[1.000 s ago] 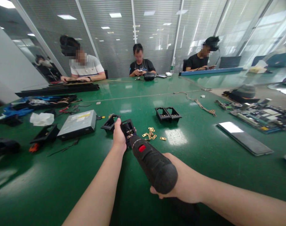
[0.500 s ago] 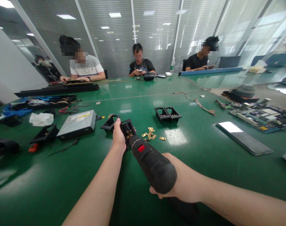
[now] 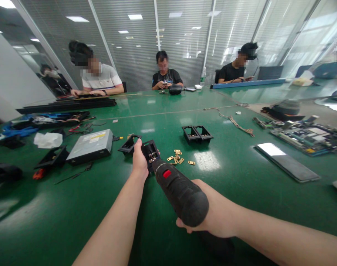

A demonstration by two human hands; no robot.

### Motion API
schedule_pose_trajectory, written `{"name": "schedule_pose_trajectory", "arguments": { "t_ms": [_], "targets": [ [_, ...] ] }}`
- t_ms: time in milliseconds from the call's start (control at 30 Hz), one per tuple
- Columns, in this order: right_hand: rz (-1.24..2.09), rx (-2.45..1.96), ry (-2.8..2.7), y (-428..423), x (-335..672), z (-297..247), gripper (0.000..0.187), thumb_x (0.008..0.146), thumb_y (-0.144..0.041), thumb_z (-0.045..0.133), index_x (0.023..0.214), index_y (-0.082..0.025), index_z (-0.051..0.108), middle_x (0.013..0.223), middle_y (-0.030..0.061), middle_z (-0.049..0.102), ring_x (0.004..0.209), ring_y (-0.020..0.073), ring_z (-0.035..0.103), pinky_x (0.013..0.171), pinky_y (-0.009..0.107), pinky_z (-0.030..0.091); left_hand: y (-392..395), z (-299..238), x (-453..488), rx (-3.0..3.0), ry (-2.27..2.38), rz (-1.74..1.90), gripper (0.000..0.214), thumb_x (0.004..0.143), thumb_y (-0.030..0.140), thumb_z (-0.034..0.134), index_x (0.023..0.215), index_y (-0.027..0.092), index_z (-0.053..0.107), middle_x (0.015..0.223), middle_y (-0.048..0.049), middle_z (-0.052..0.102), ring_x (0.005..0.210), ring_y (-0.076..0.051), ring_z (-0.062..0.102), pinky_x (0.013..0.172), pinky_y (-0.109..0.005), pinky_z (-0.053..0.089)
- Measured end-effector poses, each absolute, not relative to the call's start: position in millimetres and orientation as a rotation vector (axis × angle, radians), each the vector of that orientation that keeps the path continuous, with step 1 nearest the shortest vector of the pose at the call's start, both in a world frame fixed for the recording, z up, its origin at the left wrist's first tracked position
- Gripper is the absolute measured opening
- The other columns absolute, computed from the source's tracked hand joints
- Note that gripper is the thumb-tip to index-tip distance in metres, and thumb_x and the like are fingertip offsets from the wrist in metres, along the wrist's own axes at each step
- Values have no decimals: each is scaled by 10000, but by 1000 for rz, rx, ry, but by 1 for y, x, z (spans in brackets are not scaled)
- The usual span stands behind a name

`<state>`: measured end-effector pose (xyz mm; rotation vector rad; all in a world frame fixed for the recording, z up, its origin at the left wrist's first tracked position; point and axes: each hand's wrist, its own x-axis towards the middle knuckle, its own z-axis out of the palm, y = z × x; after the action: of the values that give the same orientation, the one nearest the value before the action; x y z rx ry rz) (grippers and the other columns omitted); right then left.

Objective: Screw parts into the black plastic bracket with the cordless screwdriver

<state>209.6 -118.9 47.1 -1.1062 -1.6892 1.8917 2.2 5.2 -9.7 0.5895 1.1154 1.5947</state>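
bright, ceiling panels | glare on green table | edges stretched | foreground soft

We note a long green table, glossy, mirroring the lights. Beyond it stand glass partition walls with closed horizontal blinds, divided by white posts. Rectangular ceiling light panels are lit. Plain white wall at left. Dark chair far right.

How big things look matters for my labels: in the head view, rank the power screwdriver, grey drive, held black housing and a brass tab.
1. power screwdriver: nearest the camera, so its lead is unsure.
2. grey drive
3. black housing
4. brass tab
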Motion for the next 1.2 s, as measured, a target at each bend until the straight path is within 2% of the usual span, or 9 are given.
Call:
{"name": "schedule_pose_trajectory", "arguments": {
  "t_ms": [233, 333, 633, 767, 967, 1200],
  "targets": [
    [1810, -1118, -1747, -120, 209, 51, 313, 573, -2, 773, 796, -147, 608, 681, 2, 693, 597, 157, 656, 516, 217, 494, 6, -10, 2, 592, 1117, 1591, 477, 803, 613, 537, 814, 148, 640, 598, -86, 667, 633, -266, 709, 527, -324, 550],
    [1890, -1080, -1699, -119, 209, 49, 277, 591, -11, 771, 758, -149, 598, 631, -8, 671, 568, 149, 640, 502, 218, 491, 6, -10, 2, 597, 1116, 1596, 463, 798, 606, 550, 826, 152, 638, 600, -81, 666, 640, -264, 711, 536, -323, 552],
    [1821, -1078, -1744, -119, 210, 49, 326, 568, -28, 787, 817, -142, 610, 709, 20, 701, 629, 174, 668, 523, 226, 507, 6, -9, 3, 584, 1121, 1591, 467, 794, 608, 545, 794, 149, 636, 594, -91, 662, 647, -274, 713, 546, -331, 560],
    [1893, -1039, -1697, -118, 210, 42, 273, 586, -20, 773, 753, -146, 598, 664, 8, 688, 578, 146, 644, 496, 208, 492, 5, -9, 3, 578, 1125, 1589, 464, 788, 606, 554, 796, 149, 632, 585, -78, 654, 618, -259, 705, 527, -318, 552],
    [1835, -1074, -1722, -118, 209, 45, 318, 568, -9, 782, 789, -148, 601, 662, 11, 692, 579, 173, 658, 512, 242, 521, 6, -8, 3, 578, 1133, 1586, 473, 794, 615, 530, 771, 152, 623, 572, -79, 651, 603, -260, 703, 523, -321, 552],
    [1857, -1043, -1719, -117, 210, 45, 276, 576, 22, 761, 720, -145, 595, 643, 10, 685, 561, 159, 650, 489, 220, 503, 6, -9, 3, 598, 1135, 1582, 467, 805, 607, 524, 752, 154, 627, 578, -83, 655, 618, -254, 706, 529, -314, 556]
  ]
}}
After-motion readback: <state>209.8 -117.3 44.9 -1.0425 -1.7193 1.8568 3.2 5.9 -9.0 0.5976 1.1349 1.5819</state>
